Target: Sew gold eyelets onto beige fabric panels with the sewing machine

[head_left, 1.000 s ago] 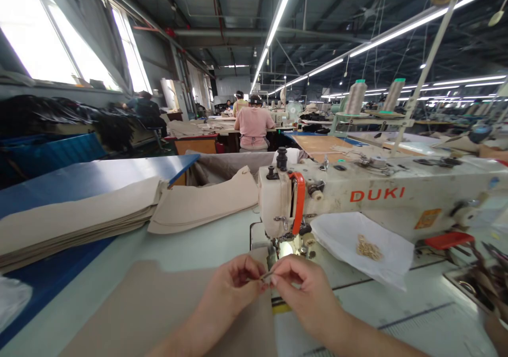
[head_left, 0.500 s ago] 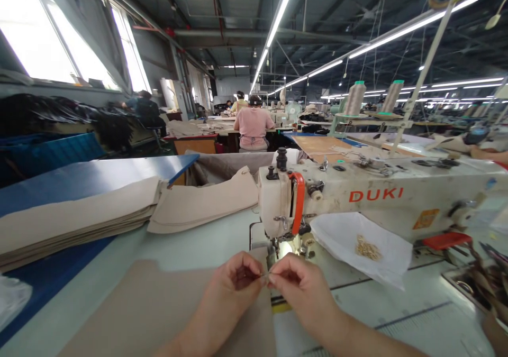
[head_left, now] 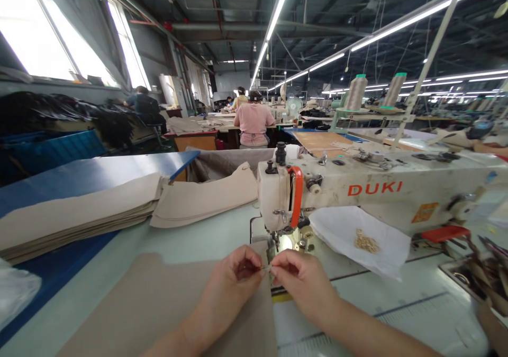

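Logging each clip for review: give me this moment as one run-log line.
left hand: pinching small thin piece | right hand: pinching same piece | below: beige fabric panel | ahead: sewing machine

Garment factory floor, seen from one sewing station. An industrial sewing machine (head_left: 377, 188) stands on a long pale worktable (head_left: 206, 235), with a cut fabric panel (head_left: 159, 304) lying in front of its needle. Two large thread cones (head_left: 356, 92) sit on a stand behind it. Stacks of identical beige cut pieces (head_left: 79, 214) lie on a blue side table (head_left: 99, 169), and a heap of small metal parts (head_left: 365, 240) rests on a white cloth (head_left: 349, 230). Further stations run in rows to the far wall, where a seated worker in a pink top (head_left: 253, 124) faces away. Long strip lights (head_left: 278, 13) hang under a bare industrial ceiling, and tall windows (head_left: 35, 34) line the left wall.
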Motion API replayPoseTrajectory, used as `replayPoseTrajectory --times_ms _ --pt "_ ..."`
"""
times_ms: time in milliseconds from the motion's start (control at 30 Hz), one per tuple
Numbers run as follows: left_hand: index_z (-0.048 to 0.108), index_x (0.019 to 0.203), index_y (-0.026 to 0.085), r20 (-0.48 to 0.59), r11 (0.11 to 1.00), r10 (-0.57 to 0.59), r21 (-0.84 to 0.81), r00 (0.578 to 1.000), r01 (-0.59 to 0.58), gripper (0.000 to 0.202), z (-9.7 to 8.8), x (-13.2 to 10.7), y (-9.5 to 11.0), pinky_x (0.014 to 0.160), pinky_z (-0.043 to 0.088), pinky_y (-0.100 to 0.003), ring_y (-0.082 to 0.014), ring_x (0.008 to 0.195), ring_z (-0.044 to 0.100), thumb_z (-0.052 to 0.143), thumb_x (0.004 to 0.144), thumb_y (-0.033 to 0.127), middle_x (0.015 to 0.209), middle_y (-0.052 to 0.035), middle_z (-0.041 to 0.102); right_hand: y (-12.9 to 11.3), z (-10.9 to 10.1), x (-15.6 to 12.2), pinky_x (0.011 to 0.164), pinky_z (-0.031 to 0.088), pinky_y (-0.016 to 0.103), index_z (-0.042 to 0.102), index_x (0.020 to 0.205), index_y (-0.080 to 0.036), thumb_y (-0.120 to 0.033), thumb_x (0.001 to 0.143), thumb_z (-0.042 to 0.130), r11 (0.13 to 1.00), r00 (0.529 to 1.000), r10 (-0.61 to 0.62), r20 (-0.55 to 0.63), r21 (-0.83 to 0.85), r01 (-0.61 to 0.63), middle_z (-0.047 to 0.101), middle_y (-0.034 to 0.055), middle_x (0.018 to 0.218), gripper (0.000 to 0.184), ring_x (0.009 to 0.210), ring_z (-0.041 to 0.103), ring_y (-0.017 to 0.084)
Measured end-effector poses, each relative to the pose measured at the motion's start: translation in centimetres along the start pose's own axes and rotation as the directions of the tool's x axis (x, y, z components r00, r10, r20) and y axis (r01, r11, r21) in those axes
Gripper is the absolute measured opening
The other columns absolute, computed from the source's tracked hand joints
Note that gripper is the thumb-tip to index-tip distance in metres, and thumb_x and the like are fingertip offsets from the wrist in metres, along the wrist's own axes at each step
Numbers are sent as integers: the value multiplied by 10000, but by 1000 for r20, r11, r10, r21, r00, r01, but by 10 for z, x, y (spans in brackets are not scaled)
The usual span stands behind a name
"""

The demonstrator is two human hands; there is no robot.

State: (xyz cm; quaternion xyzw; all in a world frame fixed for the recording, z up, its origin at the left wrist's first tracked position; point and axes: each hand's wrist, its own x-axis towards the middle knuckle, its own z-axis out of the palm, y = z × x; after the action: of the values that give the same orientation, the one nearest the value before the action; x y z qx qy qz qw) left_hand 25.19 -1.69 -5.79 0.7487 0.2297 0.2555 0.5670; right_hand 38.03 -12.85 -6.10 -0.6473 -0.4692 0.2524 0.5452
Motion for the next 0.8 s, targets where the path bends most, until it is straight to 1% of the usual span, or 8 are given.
replayPoseTrajectory --times_ms 67,133,200,300,367,467,600,800 --pt "567 743 198 73 992 -23 127 997 13 57 -6 2 9 677 475 -263 -170 708 596 607 703 204 752 -8 631 1 -1 1 556 418 225 611 676 -189 -184 739 535 1000 1000 23 18 9 -23 610 -14 595 99 570 566 136" --pt "597 826 206 80 952 -31 306 996 5 115 -13 4 18 743 480 -304 -204 791 610 591 710 201 863 -32 655 4 -2 2 548 419 224 607 671 -191 -180 731 532 998 998 54 32 43 -55 604 -20 574 96 553 564 132" --pt "607 904 216 60 862 38 502 997 -63 200 -20 5 22 821 465 -362 -246 889 596 581 707 192 954 -56 654 8 -3 3 535 419 221 606 673 -192 -185 722 540 991 995 89 39 93 -92 589 -30 553 82 532 558 126" --pt "604 988 217 145 678 194 695 970 -240 232 -25 2 15 906 429 -423 -274 1004 548 545 764 219 1036 -80 632 11 -4 7 477 397 202 598 670 -187 -202 706 569 970 982 181 52 156 -187 579 -44 545 49 476 542 103" --pt "597 1017 214 183 604 251 738 951 -302 220 -23 -4 6 902 444 -430 -266 1008 539 517 817 258 1053 -84 618 10 -4 10 426 365 187 591 660 -184 -222 702 594 954 968 243 70 163 -251 589 -46 542 56 432 533 91" --pt "586 1029 208 156 564 289 770 945 -299 216 -15 -14 -3 872 473 -432 -259 976 545 494 846 276 1038 -84 608 7 -3 17 385 344 181 588 637 -183 -241 696 632 936 947 305 105 151 -318 606 -41 522 94 391 537 89" --pt "572 1034 198 126 548 291 791 948 -273 224 -8 -21 -5 873 473 -460 -268 972 549 493 844 287 1032 -86 599 1 3 26 375 367 180 556 556 -184 -209 679 665 912 915 379 136 111 -395 612 -34 490 166 369 544 90" --pt "563 1015 201 132 573 303 766 944 -291 200 -10 -19 -7 871 480 -456 -272 982 554 508 833 261 1032 -85 605 -12 6 34 333 364 181 515 461 -183 -117 666 638 881 870 463 169 27 -473 593 -27 448 248 327 537 98"
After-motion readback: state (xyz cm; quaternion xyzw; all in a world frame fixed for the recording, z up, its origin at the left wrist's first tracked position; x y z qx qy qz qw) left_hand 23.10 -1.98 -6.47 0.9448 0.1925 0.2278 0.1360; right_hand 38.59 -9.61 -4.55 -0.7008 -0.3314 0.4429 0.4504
